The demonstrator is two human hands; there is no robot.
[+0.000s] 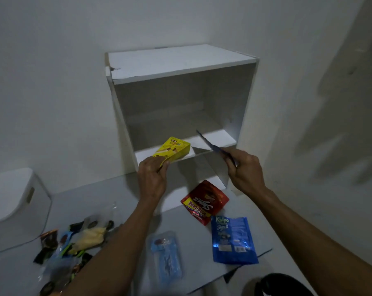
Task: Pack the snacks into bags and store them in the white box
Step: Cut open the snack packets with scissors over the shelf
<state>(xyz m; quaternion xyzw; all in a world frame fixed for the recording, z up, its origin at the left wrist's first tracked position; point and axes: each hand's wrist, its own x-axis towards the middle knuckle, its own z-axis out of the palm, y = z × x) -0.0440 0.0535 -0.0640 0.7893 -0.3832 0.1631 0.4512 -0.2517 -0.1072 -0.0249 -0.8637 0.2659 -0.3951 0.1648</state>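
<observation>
white wall [52,71]: fills upper left and top of frame | grey board [121,189]: flat surface across lower half | dark rounded object [281,285]: bottom right edge, blurred, kind unclear | wall shadows: right side

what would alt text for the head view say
Left hand holds a yellow snack box and right hand a thin blue packet, seen edge-on, at an open white cabinet. Red and blue snack pouches lie below.
</observation>
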